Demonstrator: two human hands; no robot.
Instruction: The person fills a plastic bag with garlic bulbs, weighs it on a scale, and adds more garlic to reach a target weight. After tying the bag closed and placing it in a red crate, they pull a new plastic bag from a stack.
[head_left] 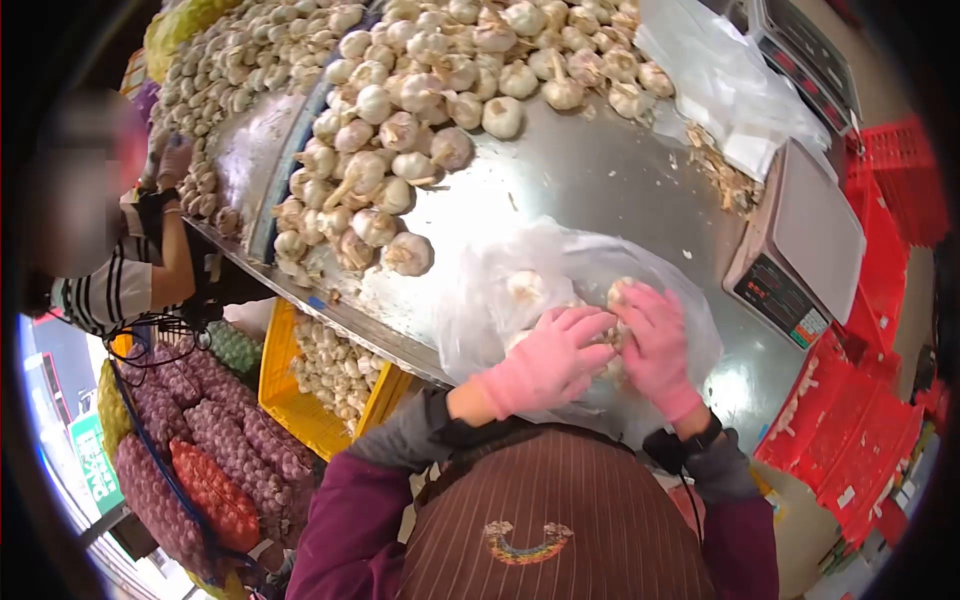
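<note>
Both hands wear pink gloves and are over a clear plastic bag [470, 310] on the metal table. Several garlic bulbs lie in the bag, one garlic bulb [525, 287] beyond my left hand. My left hand [555, 360] is at the bag's near side, palm down, fingers partly spread and pointing right, with nothing visibly gripped. Close beside it, my right hand [655, 345] has its fingers curled round a garlic bulb [618, 292] at the bag's opening. What lies under the palms is hidden.
Loose garlic [400, 130] is heaped at the back left. A scale [800, 250] stands right, near plastic bags [720, 80] and red crates [850, 430]. A yellow crate [275, 385] of garlic and netted sacks [215, 430] are lower left. A person [130, 250] stands at far left.
</note>
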